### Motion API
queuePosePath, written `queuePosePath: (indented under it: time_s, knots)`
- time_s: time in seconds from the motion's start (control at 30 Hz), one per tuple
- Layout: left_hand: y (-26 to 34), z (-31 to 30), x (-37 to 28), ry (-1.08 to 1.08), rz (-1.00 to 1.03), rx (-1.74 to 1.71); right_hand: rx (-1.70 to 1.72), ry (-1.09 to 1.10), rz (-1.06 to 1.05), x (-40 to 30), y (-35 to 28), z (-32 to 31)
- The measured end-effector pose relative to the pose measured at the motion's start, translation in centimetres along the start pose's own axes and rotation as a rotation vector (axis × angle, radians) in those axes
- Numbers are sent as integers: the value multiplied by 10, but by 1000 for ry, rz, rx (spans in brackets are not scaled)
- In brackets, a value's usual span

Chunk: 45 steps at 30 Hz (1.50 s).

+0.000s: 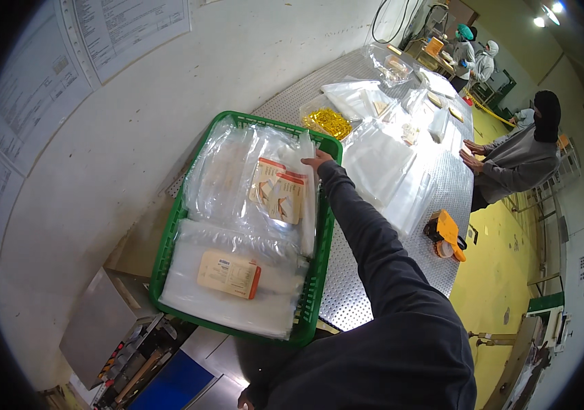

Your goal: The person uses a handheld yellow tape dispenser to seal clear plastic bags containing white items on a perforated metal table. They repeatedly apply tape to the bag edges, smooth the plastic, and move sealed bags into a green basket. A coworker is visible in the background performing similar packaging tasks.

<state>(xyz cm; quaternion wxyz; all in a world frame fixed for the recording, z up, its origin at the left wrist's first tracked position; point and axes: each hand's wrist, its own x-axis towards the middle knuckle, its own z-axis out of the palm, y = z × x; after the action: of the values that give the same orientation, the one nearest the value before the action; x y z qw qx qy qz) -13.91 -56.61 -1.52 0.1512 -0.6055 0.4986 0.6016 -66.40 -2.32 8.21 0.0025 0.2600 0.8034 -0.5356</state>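
Note:
My right hand (317, 160) reaches over the right rim of a green plastic basket (157, 279). Its fingers grip the folded edge of clear plastic bags (308, 205) standing along that side. Inside lie two stacks of clear bags. Printed cards with red edges (286, 197) rest on the far stack (215, 174). One more card (229, 274) shows on the near stack (184, 292). Only a bit of my left hand (243, 401) shows at the bottom edge, low beside my body; its fingers are mostly cut off.
On the perforated metal table (343, 287) are more clear bags (374, 159), a tray of gold ties (329, 122) and an orange tape dispenser (446, 233). A co-worker (517, 159) has both hands at the table's right edge. Other people (484, 60) stand farther back. A white wall (117, 154) bounds the left.

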Motion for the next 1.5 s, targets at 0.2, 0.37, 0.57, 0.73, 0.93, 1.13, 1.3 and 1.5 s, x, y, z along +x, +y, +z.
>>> queuePosePath:
  time_s: [0.2, 0.37, 0.57, 0.73, 0.93, 1.13, 1.3, 1.5]
  knots:
    - [-20, -7, -10, 3, 0, 10, 178, 528, -167, -47, -2, 27]
    - [-30, -8, -14, 1, 4, 23, 372, 62, 171, -72, 1, 13]
    - [-33, -13, -15, -10, 6, 33, 439, 120, -262, -75, 33, 51]
    - [-35, -17, -14, -19, 13, 38, 375, 295, -118, -68, 46, 59]
    - [-37, -22, -11, -33, 20, 39, 508, -61, 131, -89, 46, 56]
    - [-37, -27, -7, -53, 30, 51, 342, 105, -136, -73, 65, 73]
    - [-36, -29, -6, -71, 49, 67, 290, 213, -168, -69, 55, 81]
    - [-38, -33, -6, -86, 67, 82, 513, 164, -390, -132, -24, 66]
